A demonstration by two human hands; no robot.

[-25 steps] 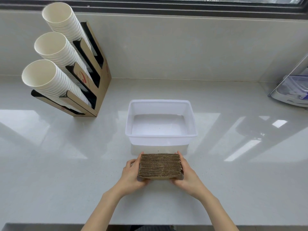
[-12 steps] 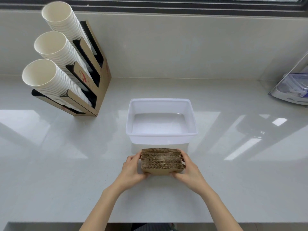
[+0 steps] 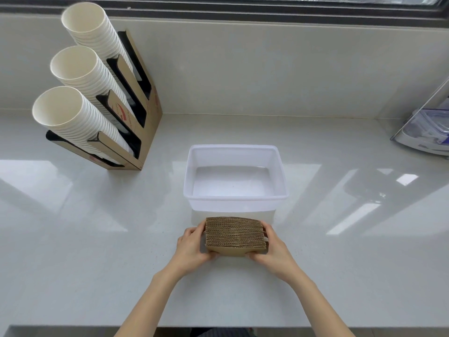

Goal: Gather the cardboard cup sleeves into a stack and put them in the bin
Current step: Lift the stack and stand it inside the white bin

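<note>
A stack of brown corrugated cardboard cup sleeves (image 3: 234, 233) is held on edge between both hands, just in front of the bin. My left hand (image 3: 192, 246) grips its left end and my right hand (image 3: 273, 248) grips its right end. The bin (image 3: 235, 197) is a white translucent plastic tub, open on top, with nothing inside it. The stack's far edge lies close to the bin's near wall.
A cardboard dispenser (image 3: 136, 113) with three tilted columns of white paper cups (image 3: 73, 120) stands at the back left. A clear plastic container (image 3: 430, 132) sits at the right edge. The white counter (image 3: 97, 239) ends at a wall behind and a front edge near me.
Both hands have carried the stack of sleeves a little away from me towards the bin, and it has tilted slightly, showing its brown front face.
</note>
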